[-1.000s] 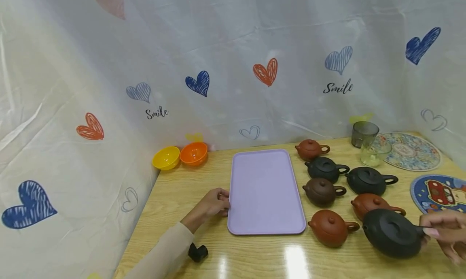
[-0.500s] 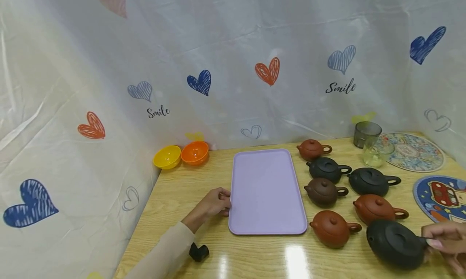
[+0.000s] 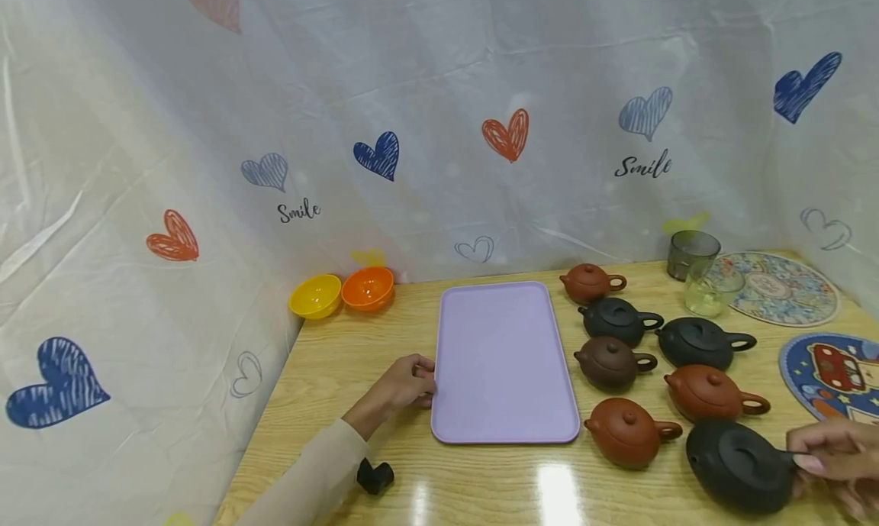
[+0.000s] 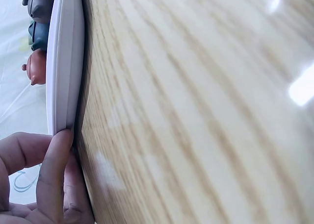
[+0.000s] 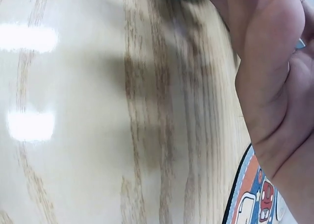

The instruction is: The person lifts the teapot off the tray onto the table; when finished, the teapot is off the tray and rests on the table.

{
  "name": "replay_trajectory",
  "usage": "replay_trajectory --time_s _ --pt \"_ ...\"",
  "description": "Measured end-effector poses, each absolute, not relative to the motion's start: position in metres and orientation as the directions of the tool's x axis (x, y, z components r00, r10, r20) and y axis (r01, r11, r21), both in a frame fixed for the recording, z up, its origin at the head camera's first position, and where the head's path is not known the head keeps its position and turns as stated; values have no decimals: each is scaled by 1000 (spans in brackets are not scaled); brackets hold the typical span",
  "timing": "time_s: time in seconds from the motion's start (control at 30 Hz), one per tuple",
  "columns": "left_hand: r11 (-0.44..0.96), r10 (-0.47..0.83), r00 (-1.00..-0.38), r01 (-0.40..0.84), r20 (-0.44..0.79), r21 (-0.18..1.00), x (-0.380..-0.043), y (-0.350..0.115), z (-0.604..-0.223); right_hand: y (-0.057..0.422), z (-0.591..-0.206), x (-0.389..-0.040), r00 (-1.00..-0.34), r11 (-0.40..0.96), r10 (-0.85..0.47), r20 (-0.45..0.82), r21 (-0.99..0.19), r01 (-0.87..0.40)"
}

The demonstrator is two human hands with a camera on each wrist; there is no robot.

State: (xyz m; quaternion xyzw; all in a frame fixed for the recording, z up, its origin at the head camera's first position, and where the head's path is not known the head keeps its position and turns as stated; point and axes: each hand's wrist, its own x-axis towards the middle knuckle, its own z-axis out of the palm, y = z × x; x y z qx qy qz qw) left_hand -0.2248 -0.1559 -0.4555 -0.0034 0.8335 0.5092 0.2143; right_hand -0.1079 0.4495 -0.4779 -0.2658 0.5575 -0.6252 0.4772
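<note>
My left hand (image 3: 405,382) grips the left rim of a lilac rectangular tray (image 3: 504,366) lying on the wooden table. The left wrist view shows its fingers pinched at the side of the tray (image 4: 67,62). At the front right, my right hand (image 3: 839,456) pinches the handle of a flattened black teapot (image 3: 736,469), whose spout points left. Just behind this pot sits a reddish-brown teapot (image 3: 710,393), and to its left a rounder one of similar colour (image 3: 626,433). In the right wrist view, the hand (image 5: 274,72) covers the right side and the pot is mostly out of frame.
Several more teapots stand right of the tray, including a dark brown one (image 3: 610,363) and a black one (image 3: 699,344). Behind are a grey glass (image 3: 690,255), a yellowish glass (image 3: 710,293) and round mats (image 3: 783,285). Yellow (image 3: 316,297) and orange bowls (image 3: 368,289) stand back left.
The black teapot in my right hand has come down toward the table's front edge, uncovering more of the reddish-brown teapot behind, then shifted slightly left. My left hand stays at the tray.
</note>
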Motion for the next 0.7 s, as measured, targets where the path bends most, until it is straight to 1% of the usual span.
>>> replay_trajectory --time_s 0.2,0.33,0.5,0.7 --pt "485 213 -908 -223 -361 846 -225 -157 -456 449 -478 -112 -416 126 -879 -232 -956 267" --pt "485 219 -907 -219 -360 846 -225 -156 -456 449 -478 -115 -401 132 -886 -232 -956 260" --pt "481 223 -905 -222 -363 848 -224 -156 -456 449 -483 -115 -425 102 -883 -200 -965 243" --pt "480 226 -904 -221 -363 849 -224 -156 -454 447 -486 -112 -471 119 -853 -226 -962 246"
